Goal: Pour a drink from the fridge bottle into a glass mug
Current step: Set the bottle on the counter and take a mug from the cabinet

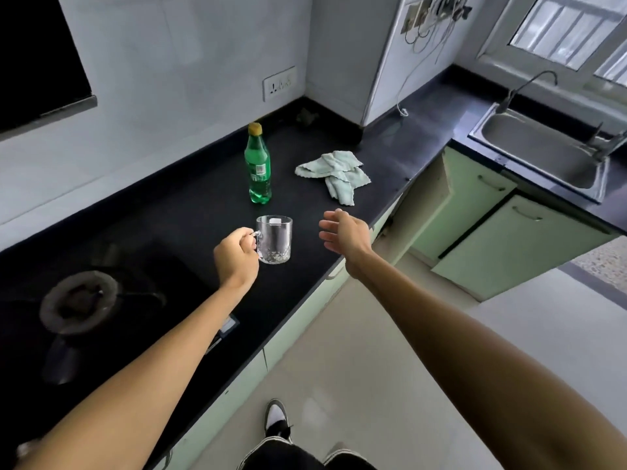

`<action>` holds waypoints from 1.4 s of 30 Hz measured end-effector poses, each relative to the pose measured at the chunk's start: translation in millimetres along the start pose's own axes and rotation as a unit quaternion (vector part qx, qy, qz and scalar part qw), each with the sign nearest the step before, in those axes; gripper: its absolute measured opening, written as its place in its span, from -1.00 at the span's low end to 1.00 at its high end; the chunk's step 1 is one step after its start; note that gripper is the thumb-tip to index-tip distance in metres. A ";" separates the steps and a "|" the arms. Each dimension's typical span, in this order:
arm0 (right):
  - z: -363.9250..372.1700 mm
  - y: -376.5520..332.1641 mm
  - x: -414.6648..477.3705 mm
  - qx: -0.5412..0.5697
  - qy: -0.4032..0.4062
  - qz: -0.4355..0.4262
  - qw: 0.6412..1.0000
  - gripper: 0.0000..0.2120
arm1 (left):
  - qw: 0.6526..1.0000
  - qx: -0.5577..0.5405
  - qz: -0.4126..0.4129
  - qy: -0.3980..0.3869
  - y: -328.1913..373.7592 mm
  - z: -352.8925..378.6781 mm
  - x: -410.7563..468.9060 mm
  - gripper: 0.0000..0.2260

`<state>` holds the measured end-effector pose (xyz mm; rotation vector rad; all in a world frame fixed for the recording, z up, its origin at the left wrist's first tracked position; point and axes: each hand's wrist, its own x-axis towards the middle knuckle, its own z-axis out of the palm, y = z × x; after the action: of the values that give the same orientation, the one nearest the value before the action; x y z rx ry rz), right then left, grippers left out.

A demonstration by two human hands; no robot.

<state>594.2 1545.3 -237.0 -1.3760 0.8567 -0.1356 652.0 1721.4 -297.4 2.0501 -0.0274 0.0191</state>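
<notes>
left fingers (245, 241) clenched on the mug handle, right fingers (328, 231) spread loose, holding nothing.

my left hand (234, 254) grips the handle of the glass mug (274, 239), which stands upright and looks empty on the black counter (190, 212). my right hand (344, 236) hangs open just right of the mug, not touching it, over the counter's front edge. the green bottle (258, 166), yellow cap on, stands upright behind the mug, apart from both hands. a pale green cloth (336, 176) lies crumpled to the right of the bottle. gas burner (79, 301) sits on the counter to the left of my left arm. steel sink (543, 152) with a tap is far right, under the window. one shoe (276, 417) shows on the floor below.
</notes>
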 end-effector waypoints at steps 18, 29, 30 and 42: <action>68.5 35.2 167.0 -0.049 -0.126 0.084 0.987 -0.73 | 0.981 0.033 -0.080 0.172 -66.6 80.5 77.4 -0.81; 83.7 39.8 203.1 -0.065 -0.134 0.090 0.985 -0.74 | 0.971 0.008 -0.087 0.224 -74.6 104.0 90.9 -0.80; 84.6 41.0 203.7 -0.066 -0.132 0.091 0.985 -0.74 | 0.972 0.005 -0.085 0.221 -74.3 103.3 89.7 -0.80; 95.3 36.4 183.0 -0.067 -0.120 0.082 0.987 -0.77 | 0.962 -0.089 -0.210 0.148 -68.7 84.7 72.3 -0.84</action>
<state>765.4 1528.7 -356.7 -1.4066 0.7820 0.2145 726.3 1677.1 -395.6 1.8185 0.5729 0.0558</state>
